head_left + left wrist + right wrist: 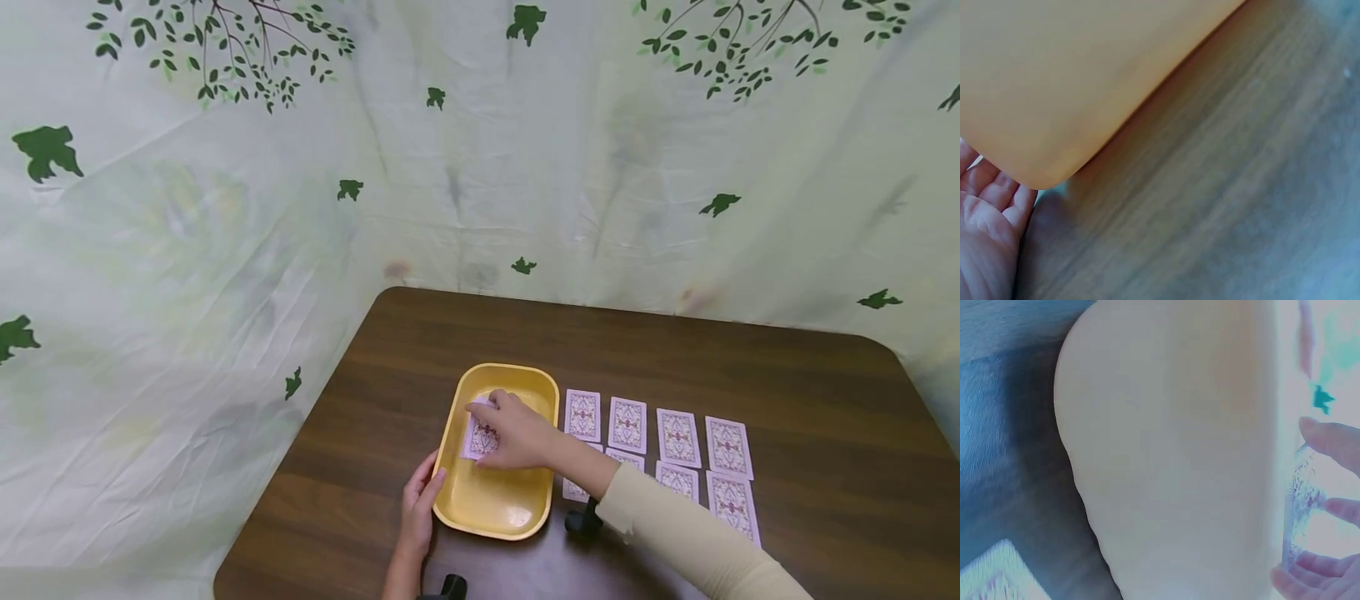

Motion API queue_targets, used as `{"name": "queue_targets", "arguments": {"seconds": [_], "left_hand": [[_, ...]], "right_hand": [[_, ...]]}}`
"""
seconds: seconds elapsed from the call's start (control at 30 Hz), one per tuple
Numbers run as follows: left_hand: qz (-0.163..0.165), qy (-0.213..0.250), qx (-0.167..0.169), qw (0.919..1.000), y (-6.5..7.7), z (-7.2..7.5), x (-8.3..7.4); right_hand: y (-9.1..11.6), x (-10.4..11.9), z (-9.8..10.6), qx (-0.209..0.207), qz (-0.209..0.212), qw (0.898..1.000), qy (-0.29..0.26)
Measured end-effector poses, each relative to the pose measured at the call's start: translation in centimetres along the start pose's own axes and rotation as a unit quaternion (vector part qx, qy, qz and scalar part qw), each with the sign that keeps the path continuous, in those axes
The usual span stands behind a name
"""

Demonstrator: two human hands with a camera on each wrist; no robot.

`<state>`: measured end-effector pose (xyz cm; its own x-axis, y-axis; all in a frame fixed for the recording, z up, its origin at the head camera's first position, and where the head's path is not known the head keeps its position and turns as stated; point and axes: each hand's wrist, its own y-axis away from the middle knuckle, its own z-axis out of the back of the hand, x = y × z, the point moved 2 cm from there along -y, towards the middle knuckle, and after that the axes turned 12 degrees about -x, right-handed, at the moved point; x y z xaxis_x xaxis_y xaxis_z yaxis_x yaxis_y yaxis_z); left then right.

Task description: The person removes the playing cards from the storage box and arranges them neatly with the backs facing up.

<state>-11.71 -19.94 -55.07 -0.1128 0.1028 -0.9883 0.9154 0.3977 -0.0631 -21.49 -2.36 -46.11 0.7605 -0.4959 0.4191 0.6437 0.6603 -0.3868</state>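
A yellow rectangular tray (498, 504) stands left of the card rows in the head view. My left hand (418, 504) grips its left side, the thumb at the rim. The left wrist view has the curled fingers (999, 187) against the tray's outer wall (1091, 81). Inside the tray lies a patterned playing card (480, 440), perhaps a stack; the count is hidden. My right hand (525, 437) reaches over the right rim and holds the card by its opposite ends. In the right wrist view, the fingers (1332, 440) surround the card (1302, 487).
Two rows of face-down playing cards (627, 423) lie right of the tray, partly covered by the right forearm. The brown wooden table (352, 442) meets a leaf-printed curtain (480, 208) at the back and left. Black wrist-camera parts (583, 521) show beside both arms.
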Motion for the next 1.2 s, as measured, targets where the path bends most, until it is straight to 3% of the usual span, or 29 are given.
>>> {"name": "queue_targets", "arguments": {"seconds": [0.13,0.4,0.6,0.93,1.2], "left_hand": [[-0.006,-0.005,-0.003,1.0,-0.1,0.0,-0.1],[0.0,-0.006,-0.006,1.0,0.0,-0.2,-0.2],[0.01,-0.013,-0.011,0.9998,0.0,-0.2,-0.2],[0.008,-0.008,-0.012,0.9999,0.1,-0.3,-0.1],[0.01,-0.018,-0.01,0.9997,0.0,-0.3,-0.2]], "right_hand": [[0.9,-0.3,2.4,-0.024,0.004,1.0,-0.004],[4.1,-1.1,7.5,-0.079,-0.033,0.996,-0.013],[7.0,-2.1,9.6,-0.093,-0.067,0.993,0.015],[11.9,-3.3,9.2,-0.104,-0.098,0.988,0.055],[15.1,-2.7,6.1,-0.15,-0.038,0.987,0.047]]}}
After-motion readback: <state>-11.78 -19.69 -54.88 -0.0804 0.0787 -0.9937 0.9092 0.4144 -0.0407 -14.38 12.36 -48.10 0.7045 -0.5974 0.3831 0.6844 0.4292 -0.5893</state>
